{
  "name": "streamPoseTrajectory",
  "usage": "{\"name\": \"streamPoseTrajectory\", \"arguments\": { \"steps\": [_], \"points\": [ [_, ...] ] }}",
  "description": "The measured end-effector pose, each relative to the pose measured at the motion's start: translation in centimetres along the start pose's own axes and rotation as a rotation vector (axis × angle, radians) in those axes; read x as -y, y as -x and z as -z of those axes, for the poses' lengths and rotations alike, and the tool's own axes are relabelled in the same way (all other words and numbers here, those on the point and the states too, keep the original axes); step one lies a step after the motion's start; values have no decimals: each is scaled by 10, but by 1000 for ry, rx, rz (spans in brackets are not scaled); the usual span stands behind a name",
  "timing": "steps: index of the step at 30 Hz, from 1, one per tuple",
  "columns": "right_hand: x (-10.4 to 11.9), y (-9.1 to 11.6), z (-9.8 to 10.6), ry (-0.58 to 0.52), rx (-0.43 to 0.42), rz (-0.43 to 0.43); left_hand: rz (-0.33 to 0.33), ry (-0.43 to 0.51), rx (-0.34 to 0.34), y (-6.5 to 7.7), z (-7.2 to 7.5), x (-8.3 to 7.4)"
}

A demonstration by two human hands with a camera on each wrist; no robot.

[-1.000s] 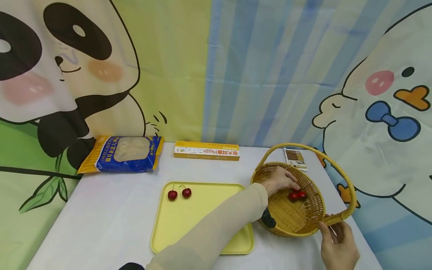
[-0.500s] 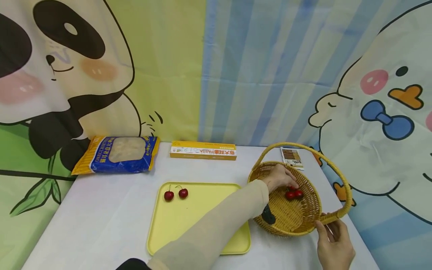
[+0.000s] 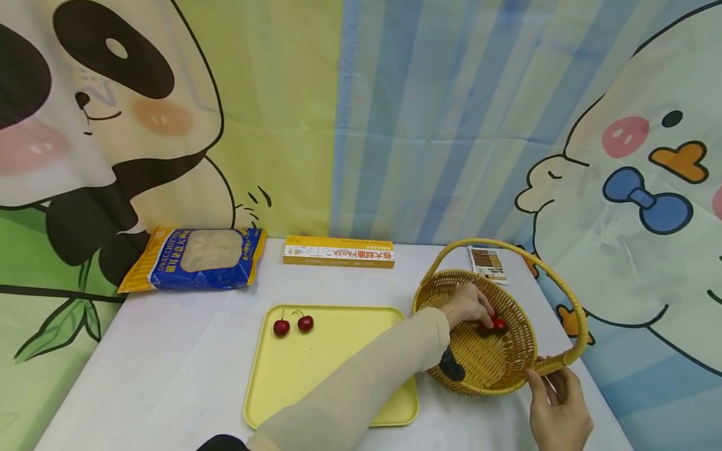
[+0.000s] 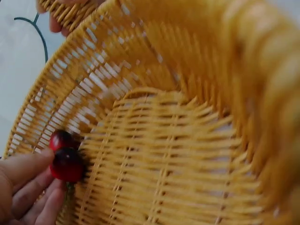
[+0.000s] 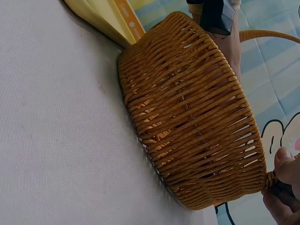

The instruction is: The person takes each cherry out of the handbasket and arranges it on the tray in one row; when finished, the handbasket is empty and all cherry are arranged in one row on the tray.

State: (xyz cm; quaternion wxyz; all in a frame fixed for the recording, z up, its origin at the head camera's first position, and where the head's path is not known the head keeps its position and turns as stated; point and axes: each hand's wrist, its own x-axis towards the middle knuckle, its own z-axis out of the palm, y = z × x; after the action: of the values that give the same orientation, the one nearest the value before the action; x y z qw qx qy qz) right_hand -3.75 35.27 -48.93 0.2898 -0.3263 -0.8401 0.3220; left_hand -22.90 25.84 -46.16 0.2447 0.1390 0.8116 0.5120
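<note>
A round wicker basket (image 3: 479, 369) with a tall handle (image 3: 555, 272) stands at the right of the table. My left hand (image 3: 468, 304) reaches down inside it, thumb and fingers curled at the red cherries (image 3: 499, 325). In the left wrist view, two dark red cherries (image 4: 68, 165) lie close together by the basket wall, and the left hand (image 4: 28, 187) pinches the nearer one. My right hand (image 3: 560, 407) grips the handle's base at the right rim, thumb on the near side. In the right wrist view that hand (image 5: 283, 183) holds the same spot.
A yellow tray (image 3: 333, 369) with two stemmed cherries (image 3: 293, 324) lies left of the basket, partly under my left forearm. Behind stand a blue-and-yellow pasta bag (image 3: 197, 258) and a yellow pasta box (image 3: 338, 252). A small packet (image 3: 488, 264) lies behind the basket.
My left hand has lowered and closed its fingers onto the cherries in the basket, now covering part of them. The right hand keeps its grip. The head view has shifted slightly.
</note>
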Motion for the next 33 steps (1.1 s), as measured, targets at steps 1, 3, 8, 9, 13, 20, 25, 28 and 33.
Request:
{"name": "streamPoseTrajectory", "arguments": {
  "steps": [1, 3, 8, 9, 13, 20, 25, 28, 33],
  "points": [
    [0, 0, 0, -3, 2, 1, -2, -12, 3, 1, 0, 0],
    [1, -1, 0, 0, 8, -2, -2, -29, -1, 3, 1, 1],
    [2, 0, -1, -5, 7, 4, -14, -49, -6, 5, 2, 2],
    [2, 0, -1, -5, 3, 10, -17, -58, -3, 6, 1, 2],
    [2, 0, -1, -7, -8, 29, -33, -94, 5, 8, 1, 2],
    [4, 0, -1, 1, 8, 12, -71, -107, 11, 5, 2, 5],
    [6, 0, -1, 3, 14, -5, -60, -95, -3, 4, 4, 2],
    [5, -1, 0, 4, 13, -12, -68, -105, -1, 5, 5, -3],
    [2, -1, 2, 1, 12, -24, -71, -121, 0, 9, 6, -11]
  ]
}}
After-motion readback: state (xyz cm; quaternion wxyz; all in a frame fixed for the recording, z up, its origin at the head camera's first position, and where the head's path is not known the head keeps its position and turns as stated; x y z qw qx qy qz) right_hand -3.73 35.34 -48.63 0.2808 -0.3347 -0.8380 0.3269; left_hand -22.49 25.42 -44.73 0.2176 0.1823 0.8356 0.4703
